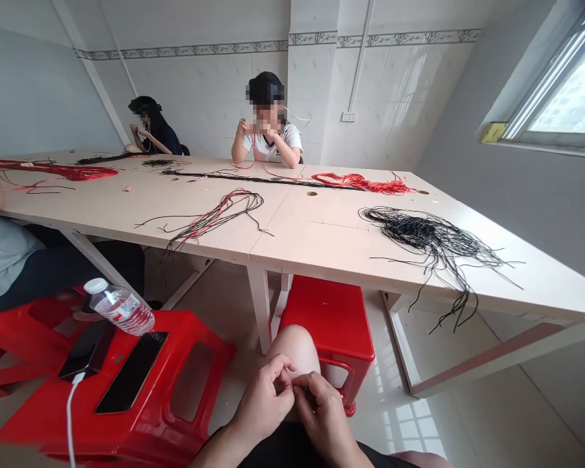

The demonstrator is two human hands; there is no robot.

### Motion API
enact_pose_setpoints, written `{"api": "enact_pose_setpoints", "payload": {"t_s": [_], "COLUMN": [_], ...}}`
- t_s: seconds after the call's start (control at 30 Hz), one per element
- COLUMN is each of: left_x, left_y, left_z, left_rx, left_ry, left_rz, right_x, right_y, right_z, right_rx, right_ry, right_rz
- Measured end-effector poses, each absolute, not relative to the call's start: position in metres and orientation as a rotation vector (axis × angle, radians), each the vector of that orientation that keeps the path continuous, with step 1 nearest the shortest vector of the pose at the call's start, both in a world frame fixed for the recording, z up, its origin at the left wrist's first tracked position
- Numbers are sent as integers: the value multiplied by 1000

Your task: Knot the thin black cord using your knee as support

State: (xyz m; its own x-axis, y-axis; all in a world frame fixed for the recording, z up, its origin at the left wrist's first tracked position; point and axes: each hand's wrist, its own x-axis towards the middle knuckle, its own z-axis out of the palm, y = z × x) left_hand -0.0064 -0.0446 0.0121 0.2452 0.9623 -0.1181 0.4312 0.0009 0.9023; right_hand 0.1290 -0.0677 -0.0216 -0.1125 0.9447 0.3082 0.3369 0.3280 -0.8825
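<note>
My left hand (268, 398) and my right hand (323, 413) meet low in the view, just above my bare knee (296, 344). Thumb and fingers of each are pinched together, and the fingertips of the two touch or nearly touch. Whatever sits between them is too small or hidden to name. Beyond the knee, on the table (297, 244), lies a looped bundle of black and red cords (214, 218). Farther right a tangled heap of black cords (414, 231) spreads out, some ends hanging over the table's edge.
A red stool (324, 318) stands partly under the table. On another red stool (175, 325) at left are a water bottle (121, 309), a phone (132, 374) and a dark device (85, 351) with a white cable. Red cords (361, 183) lie farther back. Other people sit around the table.
</note>
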Motion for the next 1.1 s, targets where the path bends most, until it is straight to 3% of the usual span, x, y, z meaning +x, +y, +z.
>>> {"api": "enact_pose_setpoints", "payload": {"t_s": [0.37,0.8,1.1], "left_x": [-11,-15,-13], "left_y": [-37,-30,-24], "left_z": [12,22,11], "left_rx": [1576,1113,1309], "left_ry": [1284,1064,1206], "left_rz": [697,725,712], "right_x": [124,130,128], "right_y": [-60,-59,-60], "right_z": [-25,-25,-23], "right_rx": [-1398,-1397,-1384], "right_ry": [-1724,-1487,-1469], "right_rz": [591,862,913]}}
